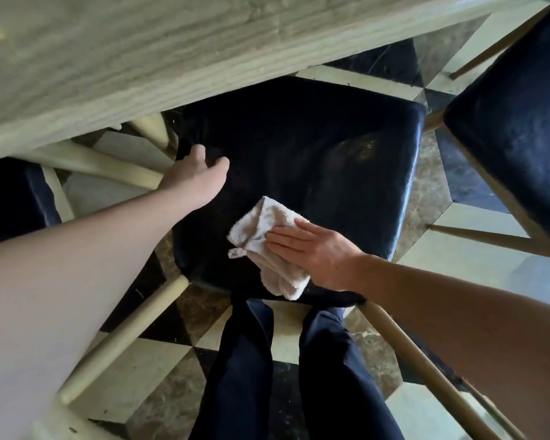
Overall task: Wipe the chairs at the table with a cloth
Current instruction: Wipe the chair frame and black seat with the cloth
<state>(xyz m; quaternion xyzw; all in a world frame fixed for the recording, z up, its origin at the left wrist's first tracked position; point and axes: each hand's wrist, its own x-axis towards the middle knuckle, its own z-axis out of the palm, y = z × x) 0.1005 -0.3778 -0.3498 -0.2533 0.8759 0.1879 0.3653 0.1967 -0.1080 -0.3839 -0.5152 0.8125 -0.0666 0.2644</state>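
Note:
A chair with a dark blue padded seat (315,147) and pale wooden legs stands below me, its far part under the table. A folded beige cloth (261,236) lies on the near half of the seat. My right hand (311,249) presses flat on the cloth, fingers straight and pointing left. My left hand (200,173) rests on the seat's left edge, fingers curled over the rim toward the table side.
The pale wooden table (108,58) overhangs the upper left. A second dark-seated chair (518,122) stands at the right, and a third seat (10,198) shows at the left edge. My dark trouser legs (245,376) stand on a chequered tile floor (473,255).

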